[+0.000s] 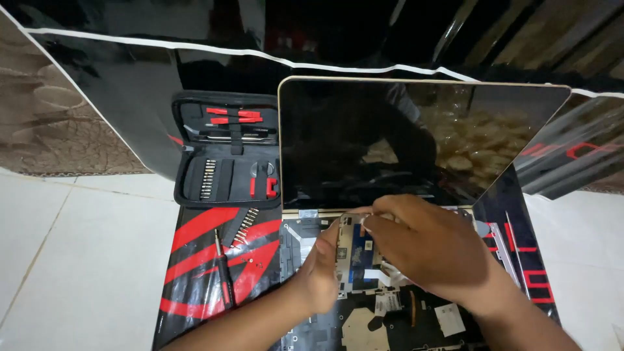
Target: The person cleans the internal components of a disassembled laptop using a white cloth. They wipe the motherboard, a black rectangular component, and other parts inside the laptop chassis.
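— Gold-trimmed laptop (pixel 416 130), wasn't it, with the screen stood upright at the far end of the black-and-red mat (pixel 201 260)?

— Yes, and its base lay opened toward the person, so the inner boards showed. The upright screen kept the lid out of the way of both hands.

— Where was the part being handled?

— A small silvery circuit board (pixel 348 244) sat just below the hinge, tipped up on edge over the open base. The left hand (pixel 318 273) steadied it from the near side, thumb and fingers closed on its lower edge. The right hand (pixel 429 250) came over the top, its grip pinched shut on the upper corner, probably so the board could be held without pressing its face.

— And the tools?

— An open tool case (pixel 227 153) lay to the left of the screen, within easy reach, with red-handled pieces and a row of bits inside. A screwdriver (pixel 224 276) rested on the mat beside a loose strip of bits (pixel 246 224), well apart from the hands. Pale floor tiles (pixel 78 260) surrounded the mat.
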